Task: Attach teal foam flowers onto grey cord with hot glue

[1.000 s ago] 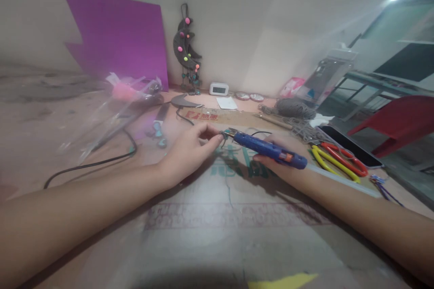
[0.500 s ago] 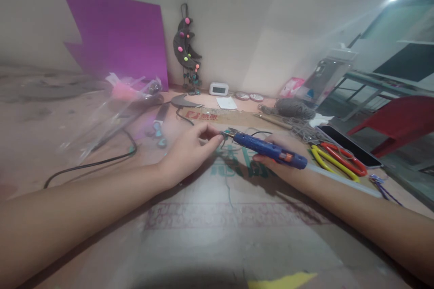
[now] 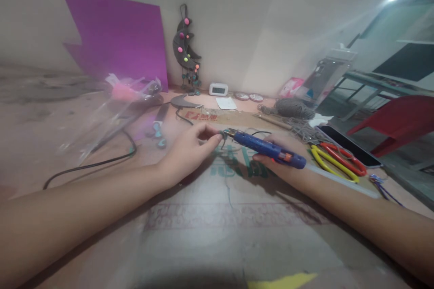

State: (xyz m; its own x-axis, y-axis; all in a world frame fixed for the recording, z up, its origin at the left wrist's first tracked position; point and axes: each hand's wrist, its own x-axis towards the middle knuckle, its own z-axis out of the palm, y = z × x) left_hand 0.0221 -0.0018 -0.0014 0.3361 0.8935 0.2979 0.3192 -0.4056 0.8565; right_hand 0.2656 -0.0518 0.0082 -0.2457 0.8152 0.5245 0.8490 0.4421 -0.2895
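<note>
My right hand (image 3: 267, 156) is wrapped round a blue hot glue gun (image 3: 261, 144); a long clear glue stick (image 3: 342, 181) juts from its rear. The gun's nozzle points left, at or touching a small dark teal piece (image 3: 223, 135). Between thumb and forefinger, my left hand (image 3: 198, 144) pinches that piece, whose exact kind is too small to make out. A thin string (image 3: 228, 192) trails below it over the cardboard (image 3: 233, 122). The right fingers are partly hidden behind the gun.
Yellow-handled and red-handled tools (image 3: 334, 162), a phone (image 3: 349, 144) and grey yarn (image 3: 293, 108) lie to the right. A plastic bag (image 3: 111, 113) and a black cable (image 3: 91, 165) are at left. Behind stand a small clock (image 3: 219, 89), a moon ornament (image 3: 186, 49) and purple board (image 3: 125, 40).
Almost nothing differs. Both hands hold the same grip, and the nozzle stays at the small teal piece, which looks slightly turned.
</note>
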